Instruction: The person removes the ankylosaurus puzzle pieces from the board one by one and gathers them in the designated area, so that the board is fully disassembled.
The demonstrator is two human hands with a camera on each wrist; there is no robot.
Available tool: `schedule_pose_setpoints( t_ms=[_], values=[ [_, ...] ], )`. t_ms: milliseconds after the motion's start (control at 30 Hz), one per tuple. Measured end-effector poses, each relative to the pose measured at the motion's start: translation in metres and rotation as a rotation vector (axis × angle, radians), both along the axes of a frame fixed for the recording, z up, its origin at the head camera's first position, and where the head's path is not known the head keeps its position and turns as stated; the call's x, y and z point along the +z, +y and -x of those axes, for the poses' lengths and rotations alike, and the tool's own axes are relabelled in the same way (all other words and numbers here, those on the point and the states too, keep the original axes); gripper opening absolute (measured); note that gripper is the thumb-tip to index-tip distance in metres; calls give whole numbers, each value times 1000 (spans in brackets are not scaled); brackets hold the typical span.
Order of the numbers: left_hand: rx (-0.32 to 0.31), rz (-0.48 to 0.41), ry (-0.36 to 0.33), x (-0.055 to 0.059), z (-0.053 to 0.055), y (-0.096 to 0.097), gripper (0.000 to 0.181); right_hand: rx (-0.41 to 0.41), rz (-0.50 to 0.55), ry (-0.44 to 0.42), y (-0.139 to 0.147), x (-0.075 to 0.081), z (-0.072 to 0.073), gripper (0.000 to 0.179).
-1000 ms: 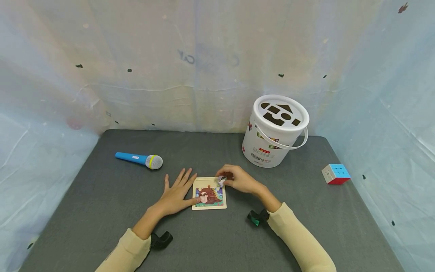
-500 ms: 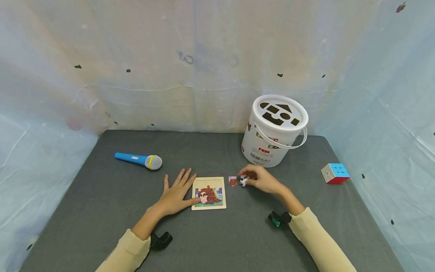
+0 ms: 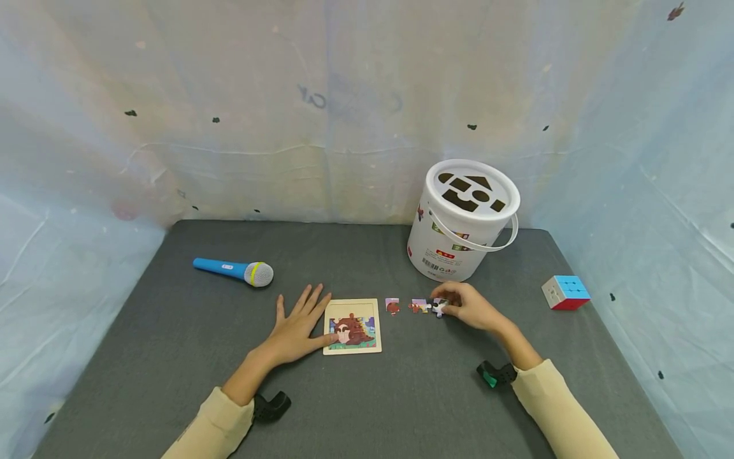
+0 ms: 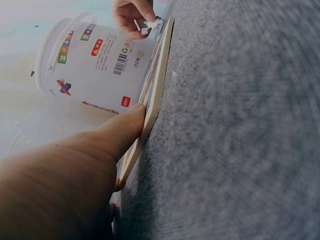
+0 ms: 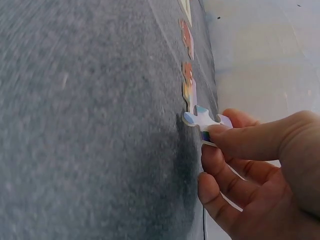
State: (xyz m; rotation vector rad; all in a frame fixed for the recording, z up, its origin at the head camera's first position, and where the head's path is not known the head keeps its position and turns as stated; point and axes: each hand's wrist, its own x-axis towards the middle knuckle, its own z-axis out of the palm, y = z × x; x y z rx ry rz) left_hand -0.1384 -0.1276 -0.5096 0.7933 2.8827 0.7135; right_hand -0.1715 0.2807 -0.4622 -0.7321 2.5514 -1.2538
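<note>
My left hand [image 3: 297, 328] lies with fingers spread on the grey table, its thumb resting on the edge of a small wooden puzzle board [image 3: 353, 305]. The lower part of the board shows a brown dinosaur picture; its upper strip is bare wood. To the right, my right hand [image 3: 471, 307] pinches a jigsaw piece [image 5: 202, 120] between thumb and fingers, tilted close over the table. Two more pieces lie on the cloth between board and hand: a pink-and-brown piece [image 3: 392, 306] and a brown-and-purple piece [image 3: 419, 306], the second right beside the held one.
A white bucket [image 3: 453, 239] with shape holes in its lid stands behind my right hand. A blue toy microphone [image 3: 229, 268] lies at the back left. A puzzle cube [image 3: 566, 293] sits near the right table edge. Plastic sheeting [image 3: 367, 115] hangs around the table.
My right hand has moved right from the board, carrying the jigsaw piece past two pieces that lie on the table, now uncovered to view. The left hand has stayed in place.
</note>
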Motion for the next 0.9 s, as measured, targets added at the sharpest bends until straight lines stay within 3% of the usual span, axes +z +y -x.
schedule_pose_setpoints(
  t_ms=[467, 900],
  values=[
    [5, 2, 0, 1, -1, 0, 91, -17, -1, 2, 6, -4, 0, 27],
    [6, 11, 4, 1, -1, 0, 92, -46, -24, 76, 4, -8, -2, 28]
  ],
)
